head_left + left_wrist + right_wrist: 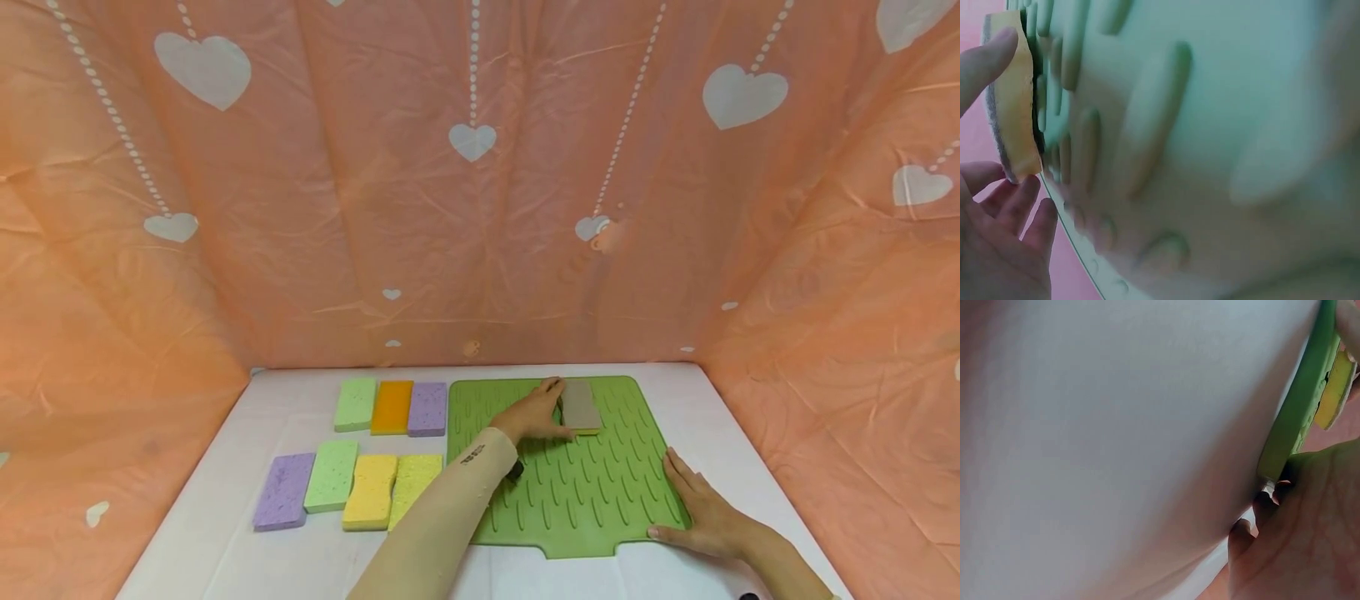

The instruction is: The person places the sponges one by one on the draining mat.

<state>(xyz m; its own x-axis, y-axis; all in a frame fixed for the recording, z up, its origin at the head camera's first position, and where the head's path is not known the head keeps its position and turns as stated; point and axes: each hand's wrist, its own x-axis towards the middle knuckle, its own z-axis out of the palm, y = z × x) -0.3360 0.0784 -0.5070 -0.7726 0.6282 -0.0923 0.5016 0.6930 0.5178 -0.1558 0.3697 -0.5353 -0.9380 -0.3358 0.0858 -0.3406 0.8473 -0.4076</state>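
Observation:
A sponge with a grey top layer and a yellow body (581, 404) lies on the far part of a green ridged mat (611, 475). My left hand (531, 415) holds it from the left, fingers at its far end and thumb at the near end. The left wrist view shows the thumb on the yellow side of the sponge (1013, 119) and fingertips against its other end. At the mat's near right corner rests my right hand (705, 512), fingers straight along the right edge and thumb by the near edge. In the right wrist view the mat's rim (1294, 406) meets that hand.
Left of the mat, a far row has a green sponge (355, 405), an orange one (392, 407) and a purple one (427, 409). The nearer row holds purple (283, 492), green (332, 477), yellow (370, 492) and yellow-green (417, 483) sponges. My left forearm partly covers the last. Peach curtains surround the white table.

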